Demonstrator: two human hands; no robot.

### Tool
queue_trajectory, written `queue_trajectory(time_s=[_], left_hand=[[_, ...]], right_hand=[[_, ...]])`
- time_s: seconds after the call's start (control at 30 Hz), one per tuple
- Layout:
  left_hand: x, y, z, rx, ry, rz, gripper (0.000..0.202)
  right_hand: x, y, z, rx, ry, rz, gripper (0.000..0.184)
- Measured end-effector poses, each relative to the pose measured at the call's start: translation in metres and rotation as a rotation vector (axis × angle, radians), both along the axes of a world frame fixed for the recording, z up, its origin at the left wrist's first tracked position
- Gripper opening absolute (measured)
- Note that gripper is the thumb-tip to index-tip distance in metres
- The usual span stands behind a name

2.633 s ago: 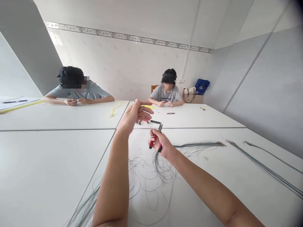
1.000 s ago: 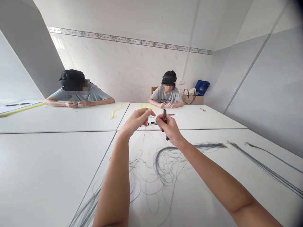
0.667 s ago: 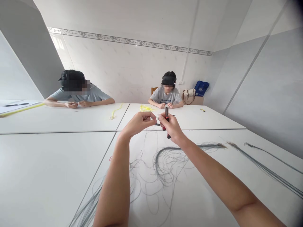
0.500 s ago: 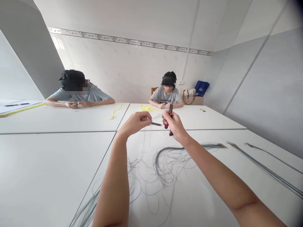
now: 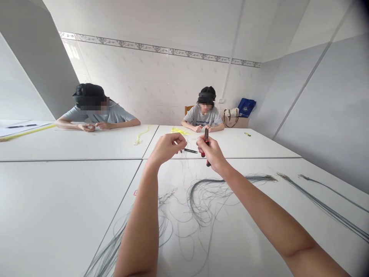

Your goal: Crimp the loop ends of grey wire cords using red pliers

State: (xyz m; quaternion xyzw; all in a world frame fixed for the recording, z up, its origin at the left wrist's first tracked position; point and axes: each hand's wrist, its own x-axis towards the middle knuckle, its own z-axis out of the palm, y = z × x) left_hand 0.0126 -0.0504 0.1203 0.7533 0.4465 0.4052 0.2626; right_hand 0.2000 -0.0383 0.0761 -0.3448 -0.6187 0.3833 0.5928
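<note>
My left hand is raised above the white table with its fingers pinched on a thin grey wire that hangs down from it. My right hand is closed round a red-handled plier-like tool, held upright just right of the left hand. Below both hands lies a loose tangle of thin grey wires on the table. A small dark tool lies on the table between the hands.
Straight bundles of grey wire lie at the right. Two other people sit across the joined tables, with yellow wires near them. Bags stand in the far corner.
My right hand has turned the red-handled tool upright and raised it level with my left hand. The left hand's fingers have gone from spread to a pinch.
</note>
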Motion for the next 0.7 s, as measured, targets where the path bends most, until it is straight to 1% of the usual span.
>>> queue_trajectory(time_s=[0.07, 0.17, 0.27, 0.37, 0.53, 0.7], left_hand=[[-0.004, 0.001, 0.000, -0.017, -0.047, 0.010, 0.021], [-0.006, 0.001, 0.000, -0.049, -0.099, -0.023, 0.022], [-0.003, 0.000, 0.000, -0.055, -0.092, -0.046, 0.018], [-0.001, -0.002, 0.001, -0.070, -0.074, -0.074, 0.017], [-0.002, -0.002, 0.002, -0.105, -0.095, -0.104, 0.019], [-0.001, 0.001, 0.001, -0.098, -0.108, -0.068, 0.015]], right_hand=[[0.001, 0.000, 0.001, 0.003, -0.008, -0.013, 0.046], [-0.001, -0.003, 0.004, 0.032, -0.083, -0.036, 0.040], [-0.007, -0.005, 0.006, 0.065, -0.161, -0.049, 0.030], [-0.011, -0.005, 0.006, 0.090, -0.186, -0.052, 0.024], [-0.011, -0.004, 0.006, 0.093, -0.230, -0.096, 0.018], [-0.006, -0.005, 0.004, 0.056, -0.187, -0.041, 0.021]])
